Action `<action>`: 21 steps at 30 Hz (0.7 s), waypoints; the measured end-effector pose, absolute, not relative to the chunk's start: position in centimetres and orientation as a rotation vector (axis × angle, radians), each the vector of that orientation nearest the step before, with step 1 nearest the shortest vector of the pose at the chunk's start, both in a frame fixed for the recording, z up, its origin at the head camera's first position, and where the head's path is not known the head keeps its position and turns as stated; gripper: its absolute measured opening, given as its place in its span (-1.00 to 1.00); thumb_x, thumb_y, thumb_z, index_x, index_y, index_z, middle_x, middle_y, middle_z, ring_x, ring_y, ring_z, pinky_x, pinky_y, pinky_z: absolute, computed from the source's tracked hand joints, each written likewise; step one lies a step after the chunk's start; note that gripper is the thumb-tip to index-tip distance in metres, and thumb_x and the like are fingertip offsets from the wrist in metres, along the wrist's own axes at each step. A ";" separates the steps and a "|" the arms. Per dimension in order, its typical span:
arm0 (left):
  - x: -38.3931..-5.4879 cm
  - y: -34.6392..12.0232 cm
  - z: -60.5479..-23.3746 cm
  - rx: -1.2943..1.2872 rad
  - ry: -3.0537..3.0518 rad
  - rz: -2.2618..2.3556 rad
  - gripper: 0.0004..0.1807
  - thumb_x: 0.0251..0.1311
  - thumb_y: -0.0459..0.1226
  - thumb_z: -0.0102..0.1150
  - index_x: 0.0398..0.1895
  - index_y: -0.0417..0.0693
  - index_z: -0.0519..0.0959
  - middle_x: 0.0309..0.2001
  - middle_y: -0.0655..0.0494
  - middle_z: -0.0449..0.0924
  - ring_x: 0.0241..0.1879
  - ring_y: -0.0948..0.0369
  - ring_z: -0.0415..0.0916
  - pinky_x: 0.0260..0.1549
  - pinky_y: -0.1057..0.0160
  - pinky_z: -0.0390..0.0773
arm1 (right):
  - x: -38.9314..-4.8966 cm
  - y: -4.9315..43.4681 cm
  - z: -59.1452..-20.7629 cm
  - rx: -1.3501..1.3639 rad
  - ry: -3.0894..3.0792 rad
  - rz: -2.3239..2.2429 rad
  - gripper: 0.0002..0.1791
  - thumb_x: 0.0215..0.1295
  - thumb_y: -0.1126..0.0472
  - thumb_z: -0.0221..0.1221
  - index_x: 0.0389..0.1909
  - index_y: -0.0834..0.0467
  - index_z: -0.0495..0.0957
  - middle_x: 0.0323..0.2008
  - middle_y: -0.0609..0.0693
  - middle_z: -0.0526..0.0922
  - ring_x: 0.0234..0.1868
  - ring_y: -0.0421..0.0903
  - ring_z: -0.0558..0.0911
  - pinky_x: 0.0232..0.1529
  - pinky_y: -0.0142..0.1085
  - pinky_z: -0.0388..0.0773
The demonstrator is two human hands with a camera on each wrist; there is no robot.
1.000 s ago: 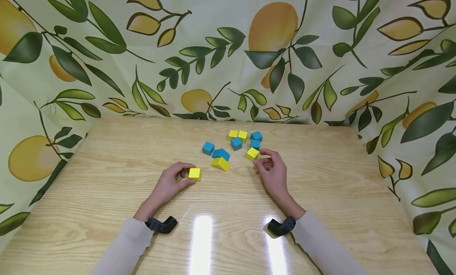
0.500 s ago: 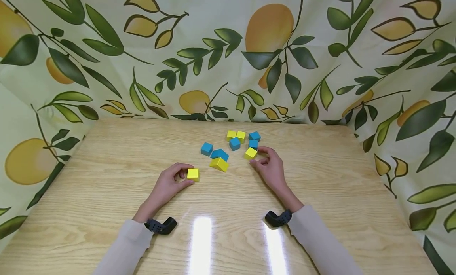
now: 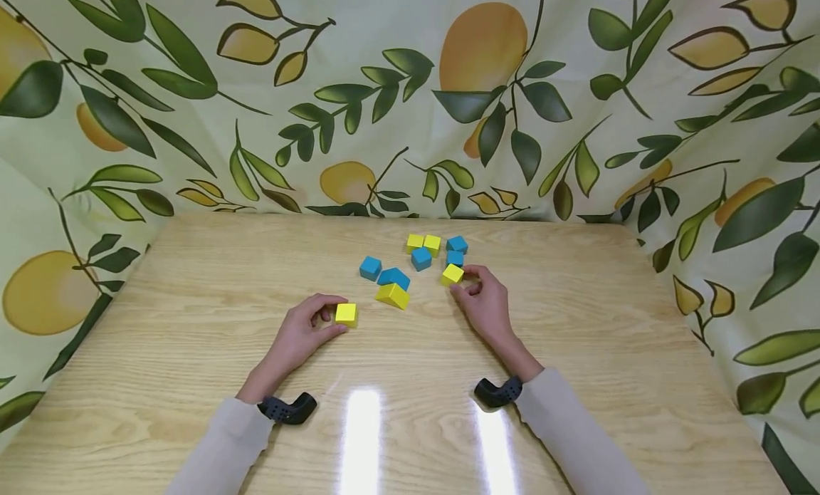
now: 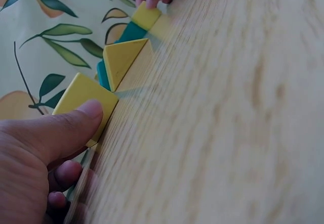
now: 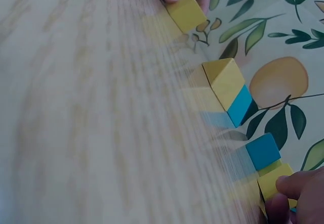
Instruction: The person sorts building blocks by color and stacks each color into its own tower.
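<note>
My left hand (image 3: 304,325) pinches a yellow cube (image 3: 347,314) between thumb and fingers on the table's left-middle. In the left wrist view the thumb lies on that cube's near face. Farther right, my right hand (image 3: 485,303) has thumb and index finger on another yellow cube (image 3: 452,275), and the right wrist view shows the thumb against it. Between the hands lies a yellow triangular block (image 3: 393,296), with a blue triangular block (image 3: 394,277) just behind it. A blue cube (image 3: 369,268) sits to their left. Right behind the right hand's cube is a blue block (image 3: 455,258).
Two yellow cubes stand side by side at the back, the left one (image 3: 415,243) beside its twin (image 3: 432,246). A blue cube (image 3: 421,258) is in front of them. Another blue block (image 3: 458,244) lies back right. A leaf-and-fruit patterned cloth (image 3: 359,139) borders the wooden table (image 3: 576,303).
My right thumb and index finger have drawn in onto the yellow cube. The left hand keeps its pinch in place. The head view has shifted slightly.
</note>
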State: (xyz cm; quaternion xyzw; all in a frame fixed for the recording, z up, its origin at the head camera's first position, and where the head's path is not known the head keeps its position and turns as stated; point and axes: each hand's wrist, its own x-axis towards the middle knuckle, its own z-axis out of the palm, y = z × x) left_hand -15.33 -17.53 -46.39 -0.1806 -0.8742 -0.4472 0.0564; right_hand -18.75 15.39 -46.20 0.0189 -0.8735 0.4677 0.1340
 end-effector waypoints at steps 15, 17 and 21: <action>-15.5 -17.7 -46.3 -0.549 -2.652 -1.373 -0.56 0.00 -0.35 0.43 0.02 -0.06 0.59 -0.37 0.16 0.45 -0.42 0.18 0.31 -0.46 0.31 0.32 | -18.5 15.2 -46.2 0.171 -2.416 1.522 -0.60 0.19 0.26 0.31 0.03 0.28 0.50 -0.10 0.13 0.60 -0.31 -0.06 0.67 -0.36 -0.40 0.58; -15.5 -17.7 -46.4 -0.546 -2.655 -1.371 -0.56 0.00 -0.35 0.43 0.02 -0.06 0.60 -0.37 0.16 0.46 -0.42 0.18 0.31 -0.46 0.31 0.32 | -18.4 15.1 -46.2 0.180 -2.411 1.535 -0.60 0.18 0.26 0.31 0.03 0.27 0.51 -0.11 0.13 0.60 -0.30 -0.06 0.67 -0.34 -0.41 0.58; -15.4 -17.7 -46.4 -0.547 -2.659 -1.366 -0.55 0.00 -0.35 0.42 0.03 -0.07 0.59 -0.37 0.16 0.46 -0.42 0.18 0.31 -0.47 0.31 0.32 | -18.3 15.0 -46.3 0.187 -2.393 1.547 -0.61 0.18 0.26 0.32 0.02 0.26 0.52 -0.13 0.11 0.61 -0.31 -0.08 0.67 -0.34 -0.42 0.57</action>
